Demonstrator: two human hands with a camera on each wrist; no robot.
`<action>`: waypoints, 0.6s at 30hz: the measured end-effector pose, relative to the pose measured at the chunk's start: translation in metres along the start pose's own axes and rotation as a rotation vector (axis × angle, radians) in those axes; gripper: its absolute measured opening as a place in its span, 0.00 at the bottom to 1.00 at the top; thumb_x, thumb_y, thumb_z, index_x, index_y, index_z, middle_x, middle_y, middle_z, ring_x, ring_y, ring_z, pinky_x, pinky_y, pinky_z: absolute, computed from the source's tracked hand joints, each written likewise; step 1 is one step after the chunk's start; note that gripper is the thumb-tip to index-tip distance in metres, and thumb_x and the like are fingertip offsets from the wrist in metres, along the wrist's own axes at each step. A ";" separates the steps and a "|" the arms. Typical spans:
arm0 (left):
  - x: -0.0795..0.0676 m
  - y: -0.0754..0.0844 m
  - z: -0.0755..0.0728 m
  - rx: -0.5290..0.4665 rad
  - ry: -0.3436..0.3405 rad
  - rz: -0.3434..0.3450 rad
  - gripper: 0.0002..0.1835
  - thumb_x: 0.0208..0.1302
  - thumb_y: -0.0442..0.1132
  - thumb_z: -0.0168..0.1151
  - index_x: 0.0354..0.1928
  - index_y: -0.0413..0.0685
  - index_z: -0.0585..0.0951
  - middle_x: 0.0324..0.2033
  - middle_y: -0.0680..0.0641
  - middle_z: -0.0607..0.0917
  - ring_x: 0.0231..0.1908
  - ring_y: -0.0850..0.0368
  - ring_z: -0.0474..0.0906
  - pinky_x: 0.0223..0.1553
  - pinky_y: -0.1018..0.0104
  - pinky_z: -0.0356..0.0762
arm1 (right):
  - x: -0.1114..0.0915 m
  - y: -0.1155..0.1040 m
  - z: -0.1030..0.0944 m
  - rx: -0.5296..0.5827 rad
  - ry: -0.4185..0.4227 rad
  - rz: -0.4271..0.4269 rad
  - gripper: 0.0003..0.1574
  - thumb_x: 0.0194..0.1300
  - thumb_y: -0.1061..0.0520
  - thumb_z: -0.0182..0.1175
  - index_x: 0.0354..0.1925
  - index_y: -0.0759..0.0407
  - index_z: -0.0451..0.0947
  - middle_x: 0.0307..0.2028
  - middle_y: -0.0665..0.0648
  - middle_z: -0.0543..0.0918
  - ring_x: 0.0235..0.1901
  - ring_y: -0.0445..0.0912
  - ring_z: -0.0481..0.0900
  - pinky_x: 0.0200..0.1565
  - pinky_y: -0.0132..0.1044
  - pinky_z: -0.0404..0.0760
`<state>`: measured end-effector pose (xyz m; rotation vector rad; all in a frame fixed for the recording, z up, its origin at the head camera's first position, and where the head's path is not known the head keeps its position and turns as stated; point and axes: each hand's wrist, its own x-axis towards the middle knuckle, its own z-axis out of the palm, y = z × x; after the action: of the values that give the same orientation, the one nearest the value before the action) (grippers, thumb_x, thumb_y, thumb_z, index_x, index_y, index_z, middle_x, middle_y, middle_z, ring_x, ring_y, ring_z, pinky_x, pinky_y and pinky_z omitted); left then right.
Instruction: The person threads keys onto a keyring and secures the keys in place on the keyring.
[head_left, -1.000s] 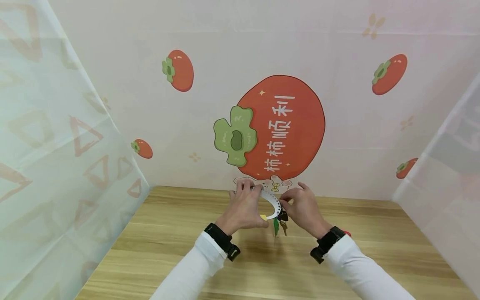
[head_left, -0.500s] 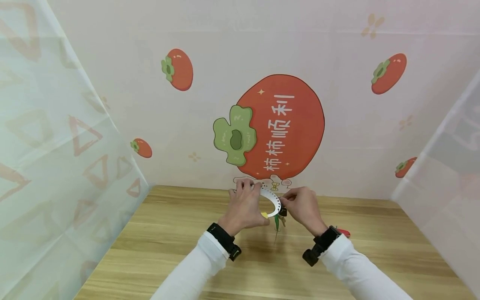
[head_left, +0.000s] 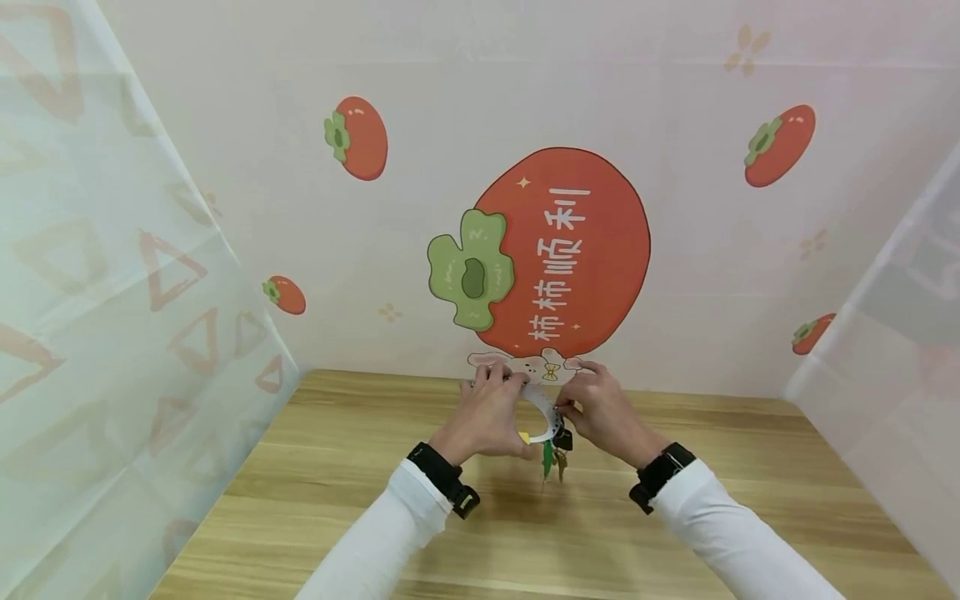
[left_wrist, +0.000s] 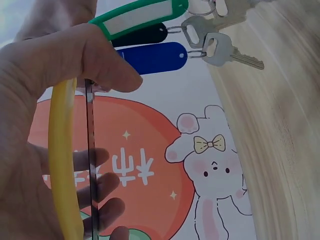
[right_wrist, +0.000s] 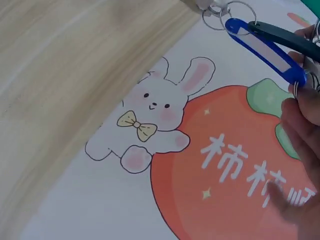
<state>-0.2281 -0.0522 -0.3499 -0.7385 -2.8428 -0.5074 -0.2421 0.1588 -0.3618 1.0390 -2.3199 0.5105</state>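
Note:
My left hand [head_left: 483, 417] grips a white ring-shaped plate [head_left: 551, 423] with small holes along its rim. In the left wrist view its yellow part [left_wrist: 64, 150] lies along the palm. At the plate's right edge my right hand [head_left: 600, 412] pinches small metal rings [right_wrist: 297, 90], thumb and fingertips close together. Below hang a green key tag [head_left: 548, 460], a black key tag [head_left: 562, 438] and a blue key tag [left_wrist: 155, 58], with a metal key [left_wrist: 218, 49] dangling from the blue one. The left hand covers much of the plate's left side.
Both hands are above a wooden table [head_left: 360, 500], near its back edge. Behind it stands a white backdrop [head_left: 420, 100] printed with persimmons and a rabbit, and side sheets [head_left: 112, 333] close in left and right.
The right hand first turned inward, then back out with its forefinger raised. The hanging tags shifted slightly left and lower. A red object beside the right wrist is now hidden. The left hand barely moved.

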 end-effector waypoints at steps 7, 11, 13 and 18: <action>0.002 0.002 0.006 0.053 0.092 -0.026 0.50 0.35 0.56 0.84 0.63 0.42 0.76 0.58 0.38 0.71 0.63 0.36 0.62 0.49 0.38 0.68 | 0.001 -0.011 0.000 0.211 0.004 0.524 0.05 0.59 0.65 0.71 0.27 0.60 0.86 0.22 0.50 0.84 0.21 0.40 0.80 0.26 0.39 0.79; 0.003 0.003 0.008 0.074 0.145 -0.030 0.50 0.33 0.56 0.84 0.62 0.42 0.76 0.58 0.37 0.73 0.61 0.38 0.63 0.46 0.41 0.69 | 0.003 -0.015 -0.001 0.251 0.043 0.665 0.06 0.60 0.64 0.71 0.25 0.60 0.87 0.20 0.51 0.83 0.18 0.41 0.78 0.23 0.38 0.75; 0.004 0.003 0.008 0.072 0.144 -0.031 0.51 0.33 0.55 0.84 0.63 0.43 0.76 0.58 0.37 0.73 0.60 0.38 0.63 0.45 0.41 0.69 | 0.003 -0.015 0.000 0.236 0.061 0.640 0.07 0.59 0.64 0.71 0.24 0.59 0.86 0.19 0.50 0.83 0.17 0.41 0.77 0.22 0.38 0.74; 0.003 0.002 0.003 0.002 0.074 -0.030 0.50 0.36 0.56 0.84 0.64 0.44 0.76 0.59 0.38 0.71 0.63 0.38 0.61 0.49 0.38 0.68 | 0.002 -0.013 0.000 0.149 0.084 0.404 0.11 0.53 0.69 0.75 0.22 0.58 0.84 0.20 0.50 0.84 0.20 0.42 0.81 0.40 0.49 0.83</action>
<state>-0.2299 -0.0480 -0.3514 -0.6632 -2.7890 -0.5248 -0.2335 0.1490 -0.3592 0.5930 -2.4506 0.8756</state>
